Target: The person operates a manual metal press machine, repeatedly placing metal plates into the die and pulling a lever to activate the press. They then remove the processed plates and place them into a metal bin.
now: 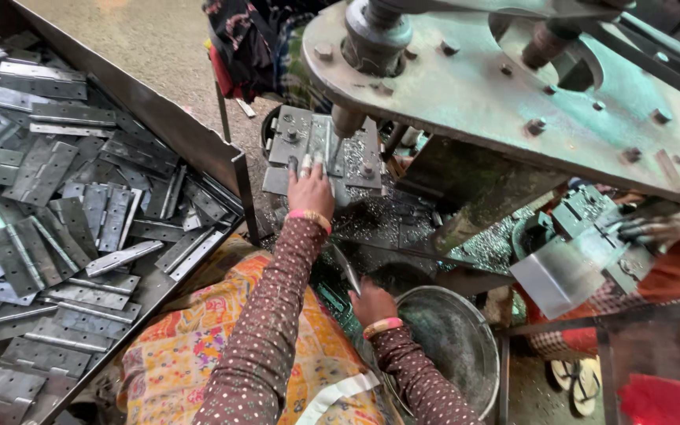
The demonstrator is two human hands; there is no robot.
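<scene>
Nearest the camera lies a lap covered in orange patterned cloth (190, 346), with both arms in brown dotted sleeves reaching forward over it; the right hand (370, 303) sits low, just beside the rim of a round metal bucket (478, 330), its fingers curled around a thin metal piece (348, 271) that stands up from the fist, though how tightly they close on it cannot be told; a pink bangle circles that wrist. To the left, a long metal tray (190, 138) slants across the view, heaped with grey hinge plates (64, 205) lying flat and overlapping in every direction. Farther on, the left hand (308, 189) stretches out, fingers held straight and close together, the tips pressed down on a hinge plate (308, 142) that lies on the bed of a press machine (474, 94); the plate is directly beneath the round punch shaft (348, 120), which stands just beside the fingertips; bright metal shavings (379, 224) are scattered over the surface below and around the bed. The press's heavy greenish body, studded with bolts, spans the upper right. At the right edge another person's hand (655, 228) rests on a second fixture (592, 228), near a bent sheet of metal (556, 275); beyond the press, dark patterned cloth (253, 39) shows against the bare concrete floor (143, 35).
</scene>
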